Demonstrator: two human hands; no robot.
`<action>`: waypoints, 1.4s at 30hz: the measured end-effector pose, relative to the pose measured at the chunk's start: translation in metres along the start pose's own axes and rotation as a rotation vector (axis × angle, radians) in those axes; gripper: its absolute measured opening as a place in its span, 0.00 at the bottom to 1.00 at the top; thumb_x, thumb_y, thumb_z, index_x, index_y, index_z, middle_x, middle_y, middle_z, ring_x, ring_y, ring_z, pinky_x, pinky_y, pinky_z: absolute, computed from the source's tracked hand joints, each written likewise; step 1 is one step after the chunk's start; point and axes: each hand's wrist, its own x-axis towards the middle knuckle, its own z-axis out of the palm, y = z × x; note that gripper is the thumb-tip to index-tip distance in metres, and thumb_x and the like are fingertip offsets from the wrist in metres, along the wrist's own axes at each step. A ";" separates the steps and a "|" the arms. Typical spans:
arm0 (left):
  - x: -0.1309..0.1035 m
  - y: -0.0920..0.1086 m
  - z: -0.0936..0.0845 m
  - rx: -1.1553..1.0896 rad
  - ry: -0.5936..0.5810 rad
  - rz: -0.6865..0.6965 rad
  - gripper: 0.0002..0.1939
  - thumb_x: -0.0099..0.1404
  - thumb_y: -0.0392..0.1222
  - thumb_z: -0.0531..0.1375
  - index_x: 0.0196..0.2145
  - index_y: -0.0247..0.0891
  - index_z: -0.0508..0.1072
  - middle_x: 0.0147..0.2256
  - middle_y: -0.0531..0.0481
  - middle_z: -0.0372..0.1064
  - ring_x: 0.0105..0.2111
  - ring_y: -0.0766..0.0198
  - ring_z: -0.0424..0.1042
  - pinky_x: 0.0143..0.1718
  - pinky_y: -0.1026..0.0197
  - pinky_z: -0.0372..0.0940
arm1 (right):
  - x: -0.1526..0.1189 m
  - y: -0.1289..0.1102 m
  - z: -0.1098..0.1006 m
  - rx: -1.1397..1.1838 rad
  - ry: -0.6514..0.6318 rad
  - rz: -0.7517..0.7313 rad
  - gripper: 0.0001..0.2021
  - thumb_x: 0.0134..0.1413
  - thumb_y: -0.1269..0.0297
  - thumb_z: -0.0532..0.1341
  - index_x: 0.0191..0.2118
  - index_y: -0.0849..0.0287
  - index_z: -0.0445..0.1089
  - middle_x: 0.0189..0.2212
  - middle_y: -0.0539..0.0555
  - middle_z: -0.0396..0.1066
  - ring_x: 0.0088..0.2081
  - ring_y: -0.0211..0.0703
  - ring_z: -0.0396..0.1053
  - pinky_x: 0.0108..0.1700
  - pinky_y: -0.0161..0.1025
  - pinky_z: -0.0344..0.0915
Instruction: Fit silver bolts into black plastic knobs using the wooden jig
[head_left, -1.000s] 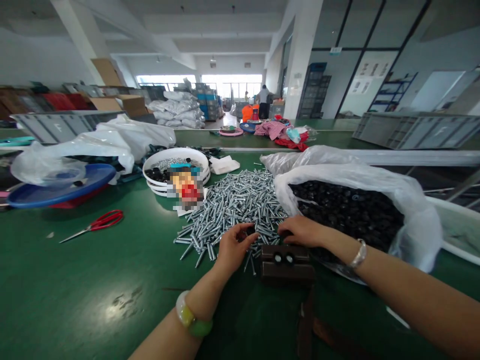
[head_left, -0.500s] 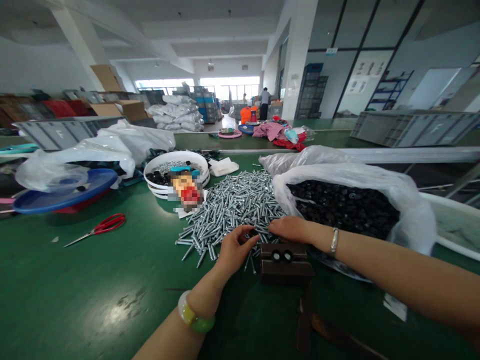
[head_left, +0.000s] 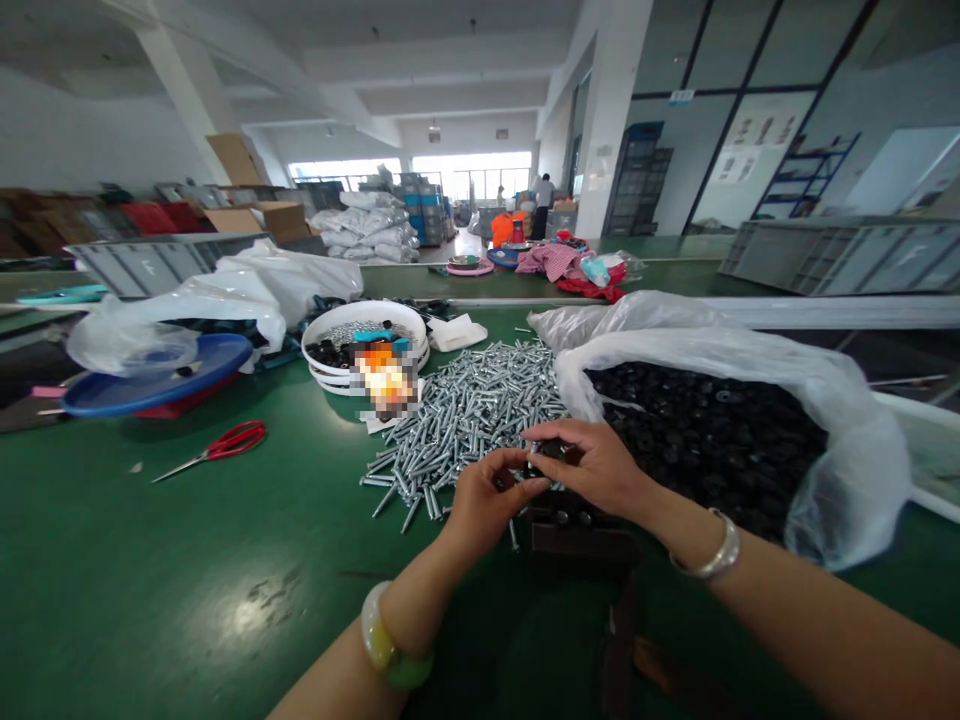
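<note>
My left hand is closed, thumb and fingers curled round a small dark part that is mostly hidden. Its fingertips meet those of my right hand, which pinches something too small to name. Both hands are over the front edge of a pile of silver screws. Just below them a dark metal block carries two round black pieces on top. To the right, an open plastic bag holds many black round parts.
Red-handled scissors lie at the left, below a blue tray. White tubs stand behind the screws. A wooden-handled tool lies at the front. Grey crates and a distant person are further back.
My right hand has moved from the screws by the bag to my left hand, and their fingertips now meet. The whole view has shifted slightly.
</note>
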 end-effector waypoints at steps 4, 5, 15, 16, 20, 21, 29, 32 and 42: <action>-0.001 0.003 -0.001 0.090 0.083 0.003 0.16 0.50 0.48 0.65 0.34 0.35 0.73 0.17 0.59 0.54 0.19 0.72 0.52 0.22 0.68 0.50 | -0.004 -0.004 -0.006 -0.082 -0.019 -0.144 0.09 0.53 0.63 0.58 0.39 0.55 0.73 0.33 0.53 0.74 0.35 0.40 0.70 0.38 0.37 0.67; 0.000 0.004 -0.002 0.120 0.113 -0.007 0.17 0.50 0.48 0.64 0.35 0.35 0.73 0.17 0.60 0.53 0.18 0.72 0.52 0.22 0.68 0.50 | -0.006 -0.004 -0.007 -0.123 -0.032 -0.181 0.09 0.54 0.64 0.57 0.40 0.55 0.72 0.33 0.53 0.73 0.36 0.40 0.70 0.39 0.38 0.67; -0.002 0.018 -0.006 0.427 0.056 0.182 0.13 0.50 0.48 0.65 0.32 0.39 0.74 0.22 0.56 0.62 0.20 0.70 0.56 0.23 0.67 0.52 | -0.020 -0.024 -0.023 -0.464 -0.263 -0.213 0.11 0.55 0.72 0.51 0.38 0.60 0.70 0.33 0.58 0.71 0.36 0.44 0.68 0.39 0.41 0.65; -0.003 0.020 -0.007 0.433 0.040 0.202 0.13 0.50 0.48 0.65 0.32 0.39 0.74 0.22 0.56 0.63 0.20 0.70 0.57 0.23 0.67 0.53 | -0.021 -0.026 -0.023 -0.472 -0.281 -0.208 0.11 0.55 0.72 0.51 0.38 0.60 0.70 0.33 0.58 0.71 0.37 0.45 0.68 0.40 0.41 0.65; -0.005 0.027 -0.007 0.407 -0.068 0.273 0.13 0.52 0.48 0.64 0.32 0.38 0.73 0.24 0.54 0.66 0.22 0.69 0.59 0.24 0.67 0.54 | -0.021 -0.028 -0.022 -0.329 -0.257 -0.140 0.07 0.54 0.67 0.56 0.36 0.58 0.70 0.31 0.54 0.71 0.35 0.42 0.68 0.38 0.38 0.64; -0.004 0.028 -0.007 0.387 -0.071 0.266 0.13 0.51 0.48 0.64 0.32 0.38 0.73 0.24 0.54 0.66 0.22 0.69 0.59 0.24 0.67 0.54 | -0.021 -0.028 -0.023 -0.257 -0.212 -0.081 0.06 0.52 0.65 0.58 0.36 0.57 0.70 0.29 0.52 0.71 0.32 0.41 0.68 0.35 0.37 0.64; 0.005 0.028 -0.032 0.398 -0.209 -0.029 0.11 0.51 0.45 0.63 0.29 0.36 0.71 0.27 0.54 0.68 0.23 0.69 0.63 0.26 0.66 0.58 | -0.031 -0.018 -0.037 0.330 0.025 0.405 0.15 0.49 0.50 0.58 0.29 0.59 0.66 0.14 0.43 0.55 0.15 0.29 0.51 0.16 0.29 0.47; 0.004 0.029 -0.035 0.381 -0.416 -0.096 0.09 0.54 0.44 0.61 0.27 0.35 0.70 0.22 0.56 0.65 0.23 0.69 0.63 0.24 0.67 0.57 | -0.039 -0.016 -0.035 0.314 -0.077 0.452 0.15 0.49 0.51 0.59 0.29 0.60 0.66 0.16 0.44 0.57 0.17 0.29 0.52 0.17 0.29 0.47; -0.022 0.026 -0.057 0.688 -0.679 -0.028 0.22 0.48 0.39 0.65 0.43 0.45 0.69 0.41 0.50 0.63 0.34 0.63 0.68 0.35 0.62 0.63 | -0.066 -0.005 -0.055 0.077 -0.236 0.434 0.14 0.52 0.52 0.56 0.31 0.58 0.70 0.27 0.50 0.69 0.31 0.39 0.65 0.33 0.33 0.61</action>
